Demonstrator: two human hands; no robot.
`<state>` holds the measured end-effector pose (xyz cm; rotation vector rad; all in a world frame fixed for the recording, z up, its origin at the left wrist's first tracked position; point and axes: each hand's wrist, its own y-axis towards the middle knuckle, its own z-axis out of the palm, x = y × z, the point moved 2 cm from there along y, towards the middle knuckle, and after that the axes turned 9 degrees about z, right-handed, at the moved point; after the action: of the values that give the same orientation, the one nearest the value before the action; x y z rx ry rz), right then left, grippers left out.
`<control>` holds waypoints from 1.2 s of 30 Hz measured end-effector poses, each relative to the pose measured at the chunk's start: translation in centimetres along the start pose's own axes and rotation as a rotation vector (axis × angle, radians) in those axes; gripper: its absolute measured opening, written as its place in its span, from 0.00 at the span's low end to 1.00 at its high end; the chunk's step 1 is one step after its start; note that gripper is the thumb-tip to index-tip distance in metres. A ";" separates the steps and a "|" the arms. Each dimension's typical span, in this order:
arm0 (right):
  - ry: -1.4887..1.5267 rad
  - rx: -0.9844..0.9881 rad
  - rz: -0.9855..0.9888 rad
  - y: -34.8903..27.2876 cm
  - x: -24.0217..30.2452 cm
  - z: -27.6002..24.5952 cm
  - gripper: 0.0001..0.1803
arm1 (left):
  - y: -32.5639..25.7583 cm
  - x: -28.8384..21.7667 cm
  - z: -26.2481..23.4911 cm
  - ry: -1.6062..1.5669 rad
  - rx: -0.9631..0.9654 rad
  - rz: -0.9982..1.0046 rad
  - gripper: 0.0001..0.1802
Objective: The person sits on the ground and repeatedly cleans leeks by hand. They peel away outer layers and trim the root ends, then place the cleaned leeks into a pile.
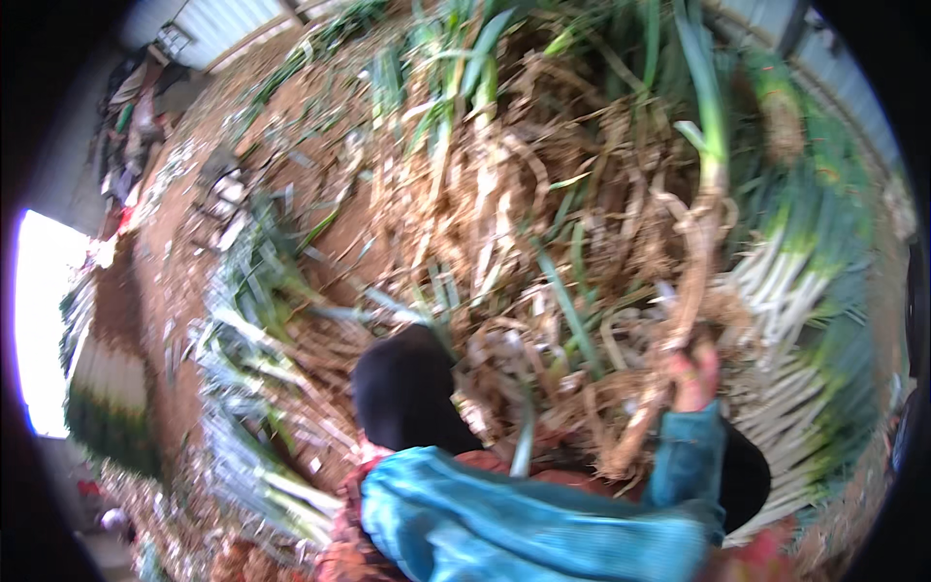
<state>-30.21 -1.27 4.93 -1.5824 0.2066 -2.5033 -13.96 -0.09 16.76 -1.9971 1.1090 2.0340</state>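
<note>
My right hand, in a blue sleeve, is closed around the soil-covered lower stalk of a leek. The leek stands nearly upright, its green leaves reaching toward the top of the view and its brown roots hanging below my hand. My left arm, also in blue, crosses low in front of me toward the right. A red, smeared shape at its end looks like my left hand; motion blur hides its fingers. A heap of unpeeled leeks and dry brown husks lies before me.
Cleaned leeks with white stalks lie in rows on the right. More leeks are piled on the left, and a stacked bundle stands by the bright doorway. My dark knees rise beside the heap. Scraps litter the earth floor.
</note>
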 end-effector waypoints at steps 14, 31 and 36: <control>-0.702 0.213 0.229 -2.0 -1.4 8.4 0.30 | -1.2 7.8 -14.4 -0.766 -0.747 -0.025 0.28; 0.002 0.159 -0.046 3.4 2.0 17.1 0.09 | -3.1 7.3 -16.5 -1.103 -0.815 0.322 0.18; -0.099 0.228 -0.105 4.6 2.5 19.0 0.04 | -3.6 7.9 -11.3 -0.737 -0.713 0.100 0.26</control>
<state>-13.71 -6.79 14.27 -1.6549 -0.1728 -2.4126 -3.76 -6.83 9.43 -1.1030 0.3509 3.1146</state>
